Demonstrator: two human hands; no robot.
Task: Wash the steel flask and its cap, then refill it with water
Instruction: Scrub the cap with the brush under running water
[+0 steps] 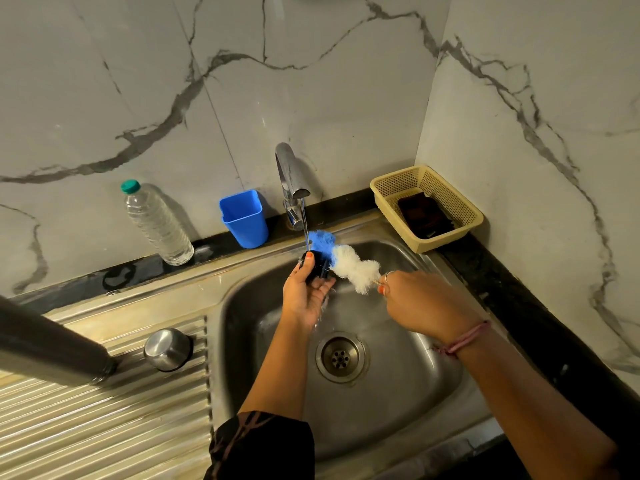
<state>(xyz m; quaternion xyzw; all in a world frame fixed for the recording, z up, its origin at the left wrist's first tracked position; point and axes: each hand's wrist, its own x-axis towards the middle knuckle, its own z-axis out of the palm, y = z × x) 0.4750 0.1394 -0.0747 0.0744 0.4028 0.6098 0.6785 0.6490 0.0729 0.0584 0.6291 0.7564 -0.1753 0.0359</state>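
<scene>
Marble-walled kitchen; steel sink (433, 368), tap (292, 181) running. Left hand (306, 292) grips black cap (316, 268) beneath tap; right hand (415, 301) pinches bottle brush (346, 261). Steel flask (52, 344) lies left of sink. Advice: rotate cap, work bristles inside.

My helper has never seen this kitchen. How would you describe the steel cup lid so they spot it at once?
Start at the steel sink and look to the ribbed draining board on its left. The small domed steel cup sits there upside down, beside the tall dark flask; it is short, round and shiny.
</scene>
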